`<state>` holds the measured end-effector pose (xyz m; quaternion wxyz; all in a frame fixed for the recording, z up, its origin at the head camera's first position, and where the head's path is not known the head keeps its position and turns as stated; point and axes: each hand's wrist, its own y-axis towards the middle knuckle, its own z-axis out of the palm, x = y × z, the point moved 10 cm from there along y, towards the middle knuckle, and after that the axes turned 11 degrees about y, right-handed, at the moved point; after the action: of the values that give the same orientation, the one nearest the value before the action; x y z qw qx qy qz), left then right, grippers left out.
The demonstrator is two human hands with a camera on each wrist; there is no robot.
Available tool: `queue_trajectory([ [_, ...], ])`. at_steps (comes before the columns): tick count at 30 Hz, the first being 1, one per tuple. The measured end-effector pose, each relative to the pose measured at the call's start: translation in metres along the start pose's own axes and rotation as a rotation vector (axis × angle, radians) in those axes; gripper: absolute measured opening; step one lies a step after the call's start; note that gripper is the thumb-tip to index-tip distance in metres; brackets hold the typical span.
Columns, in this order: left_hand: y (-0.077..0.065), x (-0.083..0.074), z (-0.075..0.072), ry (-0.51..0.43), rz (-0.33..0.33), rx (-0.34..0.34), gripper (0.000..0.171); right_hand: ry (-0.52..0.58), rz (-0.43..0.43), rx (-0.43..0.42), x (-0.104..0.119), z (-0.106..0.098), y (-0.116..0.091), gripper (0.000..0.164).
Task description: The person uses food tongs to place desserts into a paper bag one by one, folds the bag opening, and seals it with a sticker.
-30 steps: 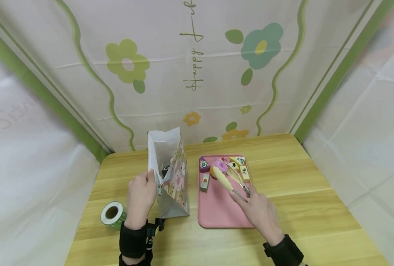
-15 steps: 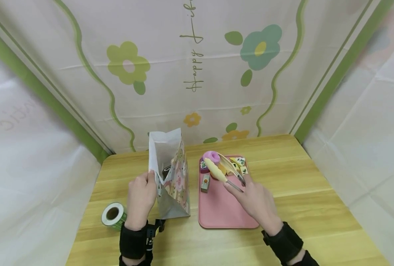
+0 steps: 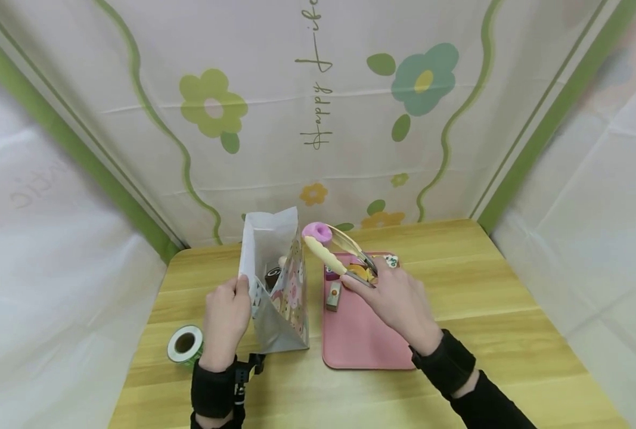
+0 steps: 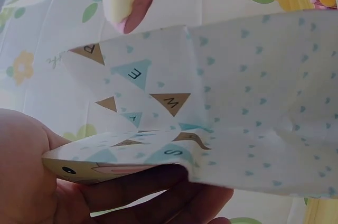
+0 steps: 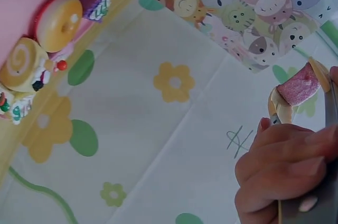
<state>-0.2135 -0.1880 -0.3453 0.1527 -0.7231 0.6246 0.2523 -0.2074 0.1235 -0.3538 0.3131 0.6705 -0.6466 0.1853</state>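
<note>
My left hand pinches the near left rim of a paper bag, whose mouth gapes upward. In the left wrist view, thumb and fingers lie on either side of the bag's edge. A dark swirl-topped cake lies inside. With my right hand I grip metal tongs with cream tips, which clamp a pink toy donut in the air just right of the bag's mouth. The right wrist view shows fingers curled round the handle, and the pink donut between the tips.
A pink tray on the wooden table holds several toy cakes, among them a small layered slice and a yellow donut. To the left stands a roll of green labels. Printed cloth walls enclose the table.
The tongs have lifted the pink donut off the tray and carried it up and left to beside the bag. My left hand keeps its hold on the bag's rim.
</note>
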Motion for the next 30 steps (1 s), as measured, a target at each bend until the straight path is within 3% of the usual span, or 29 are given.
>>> queue_trajectory([
  [9, 0.002, -0.005, -0.002, -0.011, 0.019, -0.012, 0.044, -0.041, -0.11, -0.016, 0.035, -0.009, 0.015, 0.07],
  [17, -0.001, -0.003, 0.0, 0.012, 0.013, 0.008, 0.046, -0.116, -0.195, 0.039, 0.069, -0.006, 0.026, 0.079],
  [21, -0.001, -0.001, 0.001, 0.015, 0.007, 0.008, 0.046, -0.212, -0.256, 0.043, 0.083, -0.002, 0.032, 0.082],
  [30, 0.0, 0.0, -0.002, 0.028, 0.012, 0.019, 0.046, -0.43, -0.474, 0.045, 0.119, -0.002, 0.039, 0.066],
])
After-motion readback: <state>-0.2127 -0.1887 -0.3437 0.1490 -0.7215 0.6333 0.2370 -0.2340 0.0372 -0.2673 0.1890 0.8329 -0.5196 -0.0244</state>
